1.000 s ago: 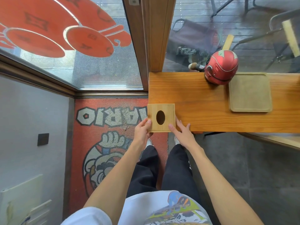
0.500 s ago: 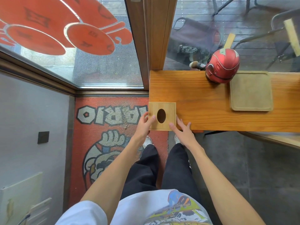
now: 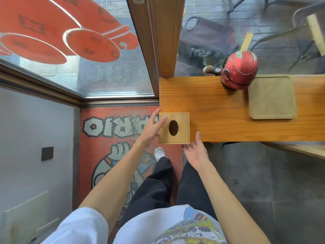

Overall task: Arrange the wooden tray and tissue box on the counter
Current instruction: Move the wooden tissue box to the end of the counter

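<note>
A square wooden tissue box (image 3: pixel 181 134) with an oval hole in its top stands at the near left corner of the wooden counter (image 3: pixel 219 110). My left hand (image 3: pixel 152 128) rests against the box's left side, fingers spread, thumb on the top edge. My right hand (image 3: pixel 197 152) hovers open just below the box's near right corner, off the box. A pale square wooden tray (image 3: pixel 271 97) lies flat on the counter to the right, against the back edge.
A red helmet (image 3: pixel 240 70) sits at the counter's back edge, touching the tray's left corner. A wooden window post (image 3: pixel 167 36) rises behind the counter's left end. Glass runs along the back. A second lower ledge (image 3: pixel 299 148) shows at the right.
The box has slid a little further onto the counter's corner. My right hand has drawn back off the box and opened. My left hand moved from the near edge up the left side.
</note>
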